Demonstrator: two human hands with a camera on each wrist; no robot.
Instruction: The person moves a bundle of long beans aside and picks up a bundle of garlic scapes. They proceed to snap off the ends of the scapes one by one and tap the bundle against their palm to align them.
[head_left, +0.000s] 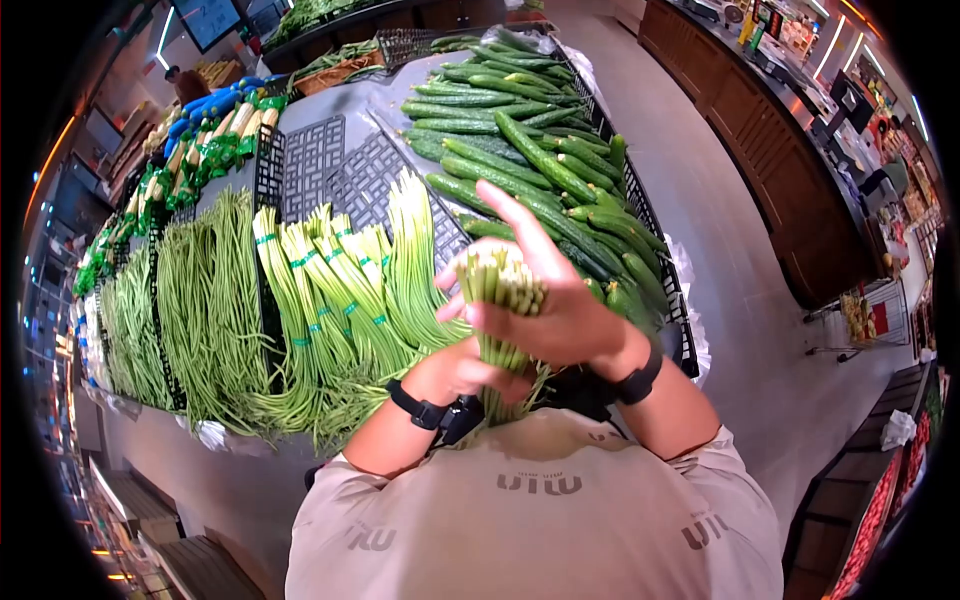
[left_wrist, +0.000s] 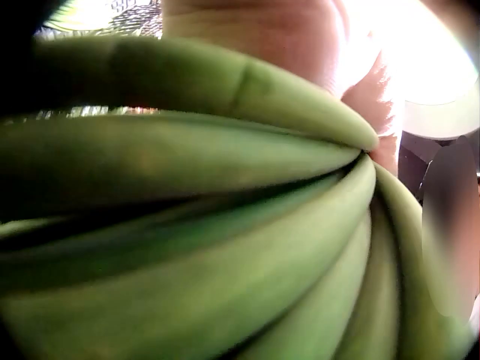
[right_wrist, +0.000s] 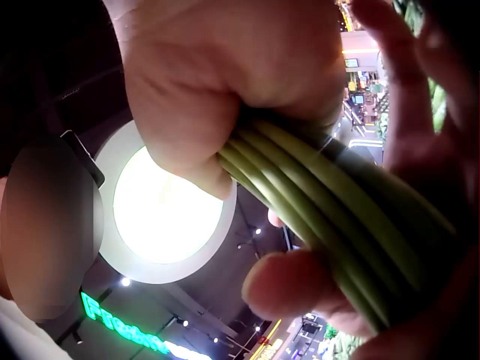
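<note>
Upright before my chest is a bunch of garlic scapes [head_left: 495, 285], its cut ends facing up in the head view. My right hand [head_left: 565, 305] holds it near the top, thumb across the stems and one finger pointing out straight. Lower down, my left hand [head_left: 485, 372] grips the same bunch, partly hidden behind the stems and the right hand. Thick, smooth green stems [left_wrist: 187, 255] fill most of the left wrist view. In the right wrist view, fingers wrap around the stems [right_wrist: 322, 202].
Cucumbers [head_left: 540, 150] are heaped in front and to the right. More banded bunches of garlic scapes [head_left: 335, 280] and long beans [head_left: 205, 300] lie to the left, by black crate mats [head_left: 350, 170]. Across the right aisle runs a wooden counter [head_left: 760, 150].
</note>
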